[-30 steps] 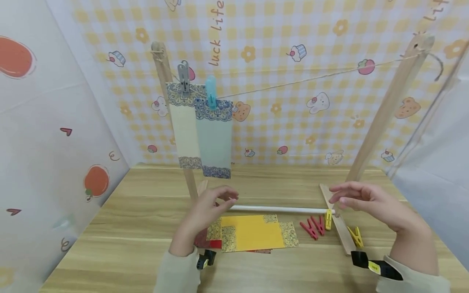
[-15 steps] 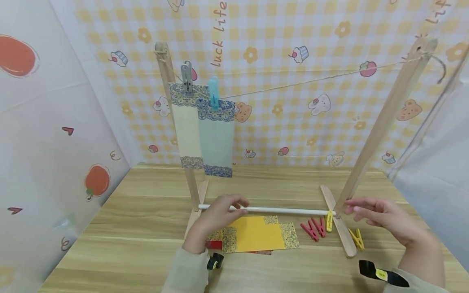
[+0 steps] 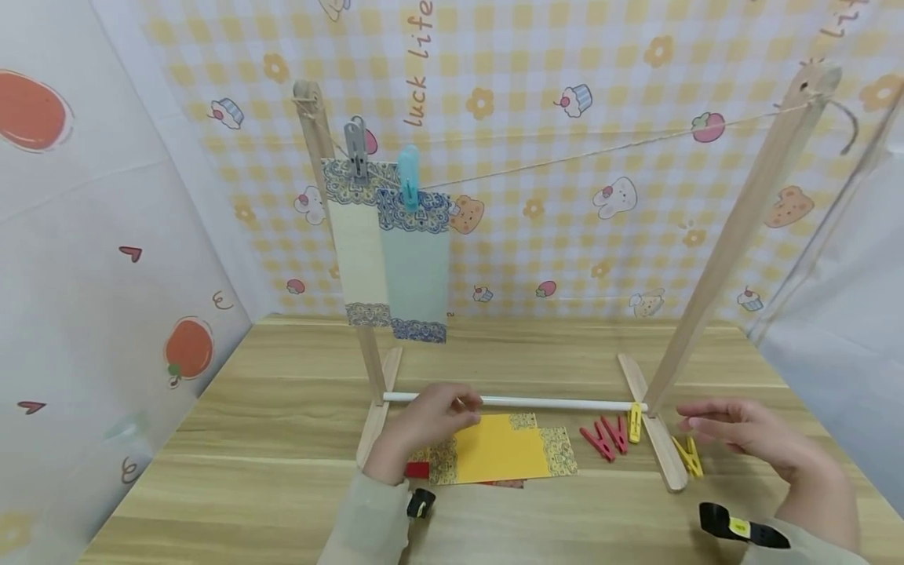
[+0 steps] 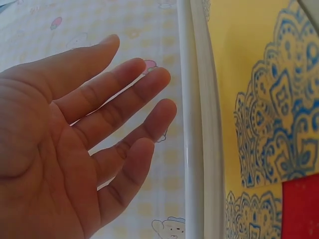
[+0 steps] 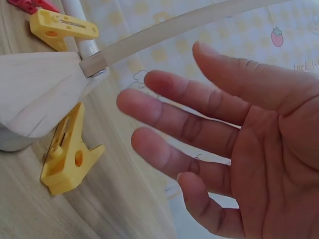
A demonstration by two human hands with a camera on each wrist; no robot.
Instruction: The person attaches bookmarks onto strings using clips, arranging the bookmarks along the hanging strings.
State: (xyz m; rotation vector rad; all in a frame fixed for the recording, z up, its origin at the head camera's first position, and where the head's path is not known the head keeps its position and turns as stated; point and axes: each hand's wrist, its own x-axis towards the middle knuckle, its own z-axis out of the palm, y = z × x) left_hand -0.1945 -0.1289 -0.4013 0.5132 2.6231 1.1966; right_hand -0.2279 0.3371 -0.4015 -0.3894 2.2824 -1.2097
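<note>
My left hand [image 3: 434, 416] is above the left end of the yellow cards [image 3: 501, 451], fingers loosely bent and holding nothing. A red card [image 3: 418, 470] peeks out beneath them. My right hand [image 3: 749, 431] hovers just right of the stand's foot, empty, fingers relaxed and apart. Closest to it lies a yellow clothespin [image 5: 70, 154] on the table. Another yellow clothespin [image 3: 635, 424] leans at the rod's right end, with red clothespins [image 3: 596, 445] beside it. On the string [image 3: 565, 161], a grey clothespin [image 3: 356, 149] holds a cream card [image 3: 359, 255], and a light-blue clothespin [image 3: 408, 176] holds a pale blue card [image 3: 417, 275].
The wooden stand has a left post [image 3: 314, 122], a taller-looking right post [image 3: 749, 212] and a white rod [image 3: 558, 403] low between them. Its right foot [image 3: 664, 455] lies between the clothespins. A patterned cloth [image 3: 537, 259] hangs behind the table [image 3: 233, 439].
Both hands have come down toward the table; the left also shifted right over the cards, and the right moved right, nearer the outer yellow clothespin. The hanging cards stay in place.
</note>
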